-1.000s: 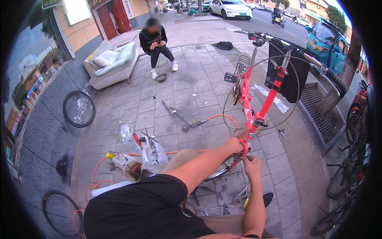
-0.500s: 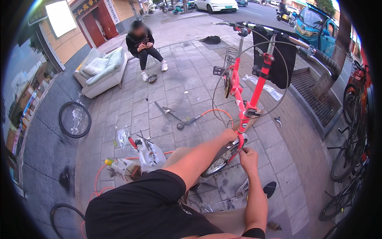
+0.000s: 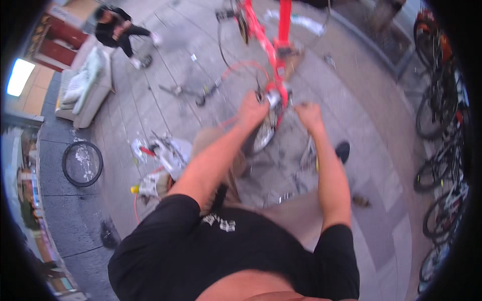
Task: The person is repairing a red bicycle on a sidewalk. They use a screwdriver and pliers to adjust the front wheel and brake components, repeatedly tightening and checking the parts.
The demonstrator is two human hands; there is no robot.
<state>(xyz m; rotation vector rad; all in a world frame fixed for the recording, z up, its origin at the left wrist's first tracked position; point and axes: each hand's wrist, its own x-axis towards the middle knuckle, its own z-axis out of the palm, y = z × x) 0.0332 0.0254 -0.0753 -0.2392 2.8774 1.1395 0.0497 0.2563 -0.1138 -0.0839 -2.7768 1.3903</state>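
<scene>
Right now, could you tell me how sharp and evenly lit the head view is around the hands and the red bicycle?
In the head view motion blur smears the left hand, right hand and red bicycle frame; daylight is soft with no hard shadows; fisheye bends the paving lines, and the corners go black.

The bicycle frame (image 3: 281, 55) looks like metal under smooth, glossy red paint, and the part at its lower end (image 3: 273, 98), where the left hand (image 3: 252, 108) rests, is bare silvery metal with a shine. The pavement (image 3: 366, 130) is matt grey stone or concrete slabs, rough-looking, while the loose tyre (image 3: 82, 163) lying on it is dull black rubber. The sofa (image 3: 85, 83) has a soft, pale cloth cover, and the person's black shirt (image 3: 201, 256) is matt cloth.
</scene>
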